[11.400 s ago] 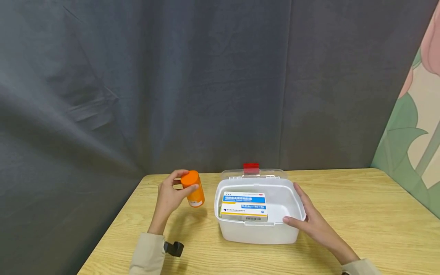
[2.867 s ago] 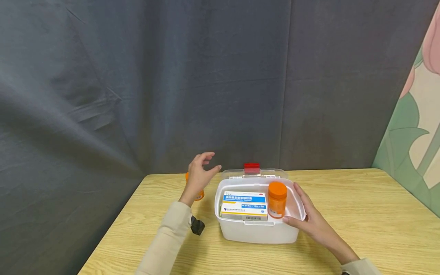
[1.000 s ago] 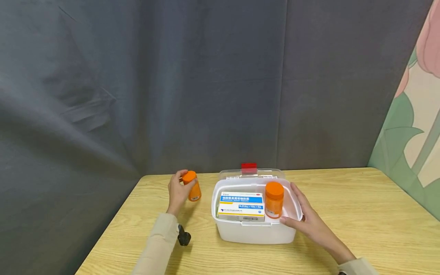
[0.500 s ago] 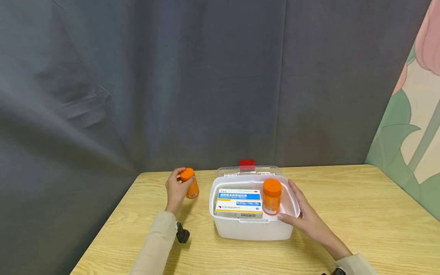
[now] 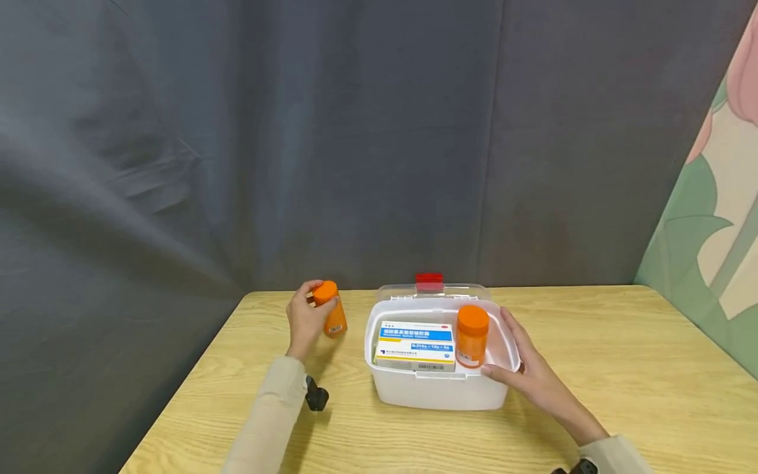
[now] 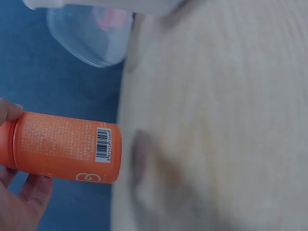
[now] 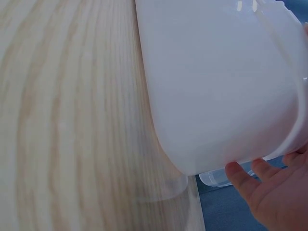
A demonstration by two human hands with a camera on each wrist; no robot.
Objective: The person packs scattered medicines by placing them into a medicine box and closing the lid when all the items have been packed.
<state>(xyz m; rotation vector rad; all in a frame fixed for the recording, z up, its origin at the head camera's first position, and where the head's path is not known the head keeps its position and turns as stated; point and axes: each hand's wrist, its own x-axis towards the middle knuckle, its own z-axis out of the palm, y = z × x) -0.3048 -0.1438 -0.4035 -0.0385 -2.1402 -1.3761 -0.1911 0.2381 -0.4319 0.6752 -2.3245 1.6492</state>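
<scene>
My left hand (image 5: 305, 322) pinches the cap end of an orange pill bottle (image 5: 335, 321), left of the box. In the left wrist view the bottle (image 6: 70, 147) shows a barcode label; I cannot tell whether its base touches the table. A white plastic box (image 5: 438, 390) stands with its top uncovered. Inside it are a white-and-blue medicine carton (image 5: 414, 345) at left and another orange pill bottle (image 5: 472, 336) upright at right. My right hand (image 5: 535, 375) holds the box's right end, thumb at the front rim and fingers along the outer side; its fingertips (image 7: 233, 168) touch the wall.
A clear lid (image 5: 462, 290) with a red clasp (image 5: 429, 281) hangs behind the box. The wooden table (image 5: 592, 368) ends at a dark curtain (image 5: 355, 145) at the back. A flower-patterned wall (image 5: 710, 217) is at the right.
One orange bottle went from my left hand into the box. Then my left hand moved left and took hold of the second bottle. My right hand stayed on the box.
</scene>
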